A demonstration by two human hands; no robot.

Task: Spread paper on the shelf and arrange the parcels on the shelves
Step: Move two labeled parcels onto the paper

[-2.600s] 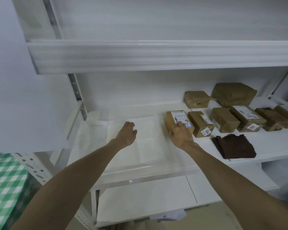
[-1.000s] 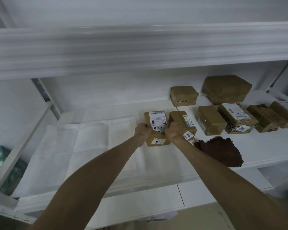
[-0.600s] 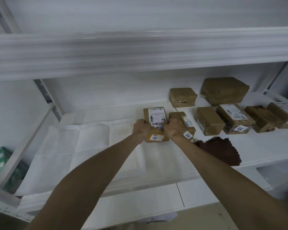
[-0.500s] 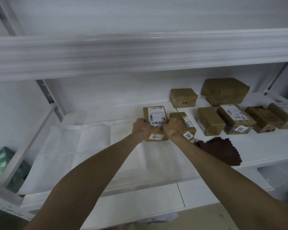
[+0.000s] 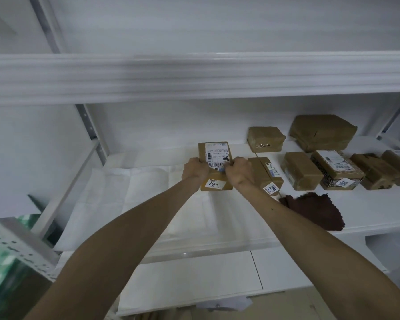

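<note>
Both hands grip cardboard parcel; paper creased.

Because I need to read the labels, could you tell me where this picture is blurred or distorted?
Head view: upper shelf edge is smeared by motion blur; the parcel, gripped by left hand and right hand, looks sharp, its barcode visible; shelf lines bow slightly from the wide lens.

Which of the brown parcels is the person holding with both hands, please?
The leftmost parcel, with the large white label: the left hand and right hand grip its sides. The other parcels lie to its right, unheld.
</note>
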